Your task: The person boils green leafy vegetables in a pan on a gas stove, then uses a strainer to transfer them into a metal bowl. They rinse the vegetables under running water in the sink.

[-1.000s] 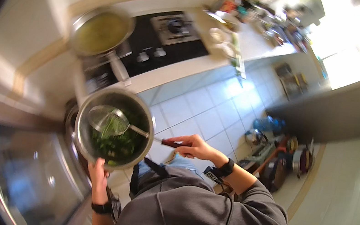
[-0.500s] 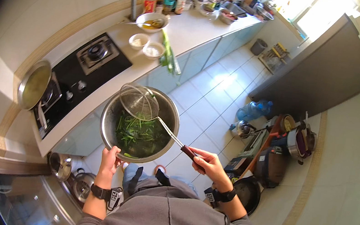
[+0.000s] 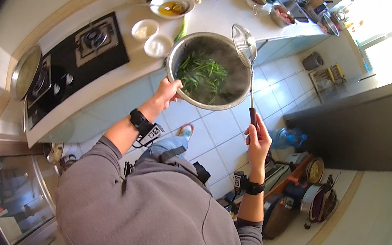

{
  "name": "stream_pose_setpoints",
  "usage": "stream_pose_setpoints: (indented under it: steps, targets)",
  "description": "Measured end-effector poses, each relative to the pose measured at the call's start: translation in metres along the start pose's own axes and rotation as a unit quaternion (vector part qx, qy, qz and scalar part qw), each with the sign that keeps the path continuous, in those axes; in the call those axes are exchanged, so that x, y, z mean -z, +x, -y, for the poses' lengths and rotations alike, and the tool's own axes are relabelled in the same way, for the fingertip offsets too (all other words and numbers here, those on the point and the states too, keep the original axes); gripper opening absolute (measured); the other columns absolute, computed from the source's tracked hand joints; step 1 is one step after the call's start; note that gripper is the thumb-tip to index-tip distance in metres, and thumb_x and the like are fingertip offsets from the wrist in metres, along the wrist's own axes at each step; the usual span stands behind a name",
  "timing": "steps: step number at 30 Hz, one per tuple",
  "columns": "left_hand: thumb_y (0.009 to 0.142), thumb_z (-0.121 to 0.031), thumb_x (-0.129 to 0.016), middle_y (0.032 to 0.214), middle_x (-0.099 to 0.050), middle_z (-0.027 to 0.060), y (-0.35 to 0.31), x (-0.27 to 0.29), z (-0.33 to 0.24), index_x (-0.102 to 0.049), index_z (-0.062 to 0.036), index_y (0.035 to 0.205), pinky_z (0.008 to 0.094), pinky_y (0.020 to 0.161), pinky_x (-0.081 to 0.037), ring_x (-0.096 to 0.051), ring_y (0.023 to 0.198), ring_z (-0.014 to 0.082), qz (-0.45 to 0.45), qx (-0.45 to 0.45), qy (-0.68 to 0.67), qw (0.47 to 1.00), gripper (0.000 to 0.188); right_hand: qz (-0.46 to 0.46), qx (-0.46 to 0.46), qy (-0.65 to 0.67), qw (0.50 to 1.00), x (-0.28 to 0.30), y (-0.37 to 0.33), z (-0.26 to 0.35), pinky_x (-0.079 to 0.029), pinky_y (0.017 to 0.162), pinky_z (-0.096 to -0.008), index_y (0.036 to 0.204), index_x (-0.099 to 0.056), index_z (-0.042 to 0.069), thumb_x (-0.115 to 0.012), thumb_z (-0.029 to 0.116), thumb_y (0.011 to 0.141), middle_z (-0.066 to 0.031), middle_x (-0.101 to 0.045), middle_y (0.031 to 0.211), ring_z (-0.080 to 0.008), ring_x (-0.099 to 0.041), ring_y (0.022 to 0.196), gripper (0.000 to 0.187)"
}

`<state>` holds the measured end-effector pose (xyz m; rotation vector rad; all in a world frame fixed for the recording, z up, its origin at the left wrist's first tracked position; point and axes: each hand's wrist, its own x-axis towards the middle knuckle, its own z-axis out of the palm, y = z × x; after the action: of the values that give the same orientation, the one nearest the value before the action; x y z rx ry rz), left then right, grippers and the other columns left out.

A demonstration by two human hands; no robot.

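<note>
My left hand (image 3: 167, 92) is closed on the near left rim of a deep stainless steel bowl (image 3: 208, 106), holding it up in front of the counter. Cut leafy greens (image 3: 205, 72) lie inside, with faint steam above them. My right hand (image 3: 258, 135) grips the dark handle of a wire skimmer (image 3: 243, 45). The skimmer's round mesh head is tilted at the bowl's far right rim; whether it touches the rim I cannot tell. Most of a green stalk (image 3: 182, 29) on the counter is hidden behind the bowl.
Left of the bowl, the counter (image 3: 112, 74) bears two small white bowls (image 3: 158, 46), a larger bowl of yellow liquid (image 3: 170, 11) and a black gas stove (image 3: 80, 51) with a pan (image 3: 26, 72). A sink (image 3: 294, 8) lies farther along. Pots and water bottles (image 3: 289, 138) stand at right.
The bowl has moved right and farther forward along the counter, carried by my left hand. My right hand has shifted the skimmer from over the bowl's far left to its right rim.
</note>
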<state>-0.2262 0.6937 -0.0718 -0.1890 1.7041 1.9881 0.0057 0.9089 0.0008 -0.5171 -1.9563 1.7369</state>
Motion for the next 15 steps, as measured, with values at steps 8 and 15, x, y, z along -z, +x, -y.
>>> stream_pose_setpoints:
  steps: [8, 15]
  targets:
    - [0.075, -0.012, -0.058, 0.06, -0.053, 0.0044, 0.15, -0.107, -0.038, -0.053, -0.0042, 0.076, 0.0262, 0.035, -0.037, -0.058, 0.046, 0.0178, -0.077, -0.005, 0.002, 0.997, 0.009, -0.053, 0.168, -0.347, 0.921, 0.03, 0.177, -0.027, -0.049, 0.067, -0.0341, 0.119, -0.06, 0.013, -0.066, 0.003, 0.073, -0.0082, -0.061, 0.088, -0.0264, -0.061, 0.075, 0.047]
    - [0.075, -0.011, -0.058, 0.06, -0.053, 0.0053, 0.258, -0.167, -0.046, -0.051, -0.0044, 0.076, 0.0254, 0.034, -0.039, -0.056, 0.044, 0.0163, -0.133, -0.008, -0.043, 0.99, 0.01, -0.01, 0.259, -0.416, 0.871, 0.04, 0.335, -0.088, -0.049, 0.061, -0.0329, 0.122, -0.058, 0.022, -0.063, 0.002, 0.074, -0.0035, -0.057, 0.088, -0.0233, -0.059, 0.073, 0.052]
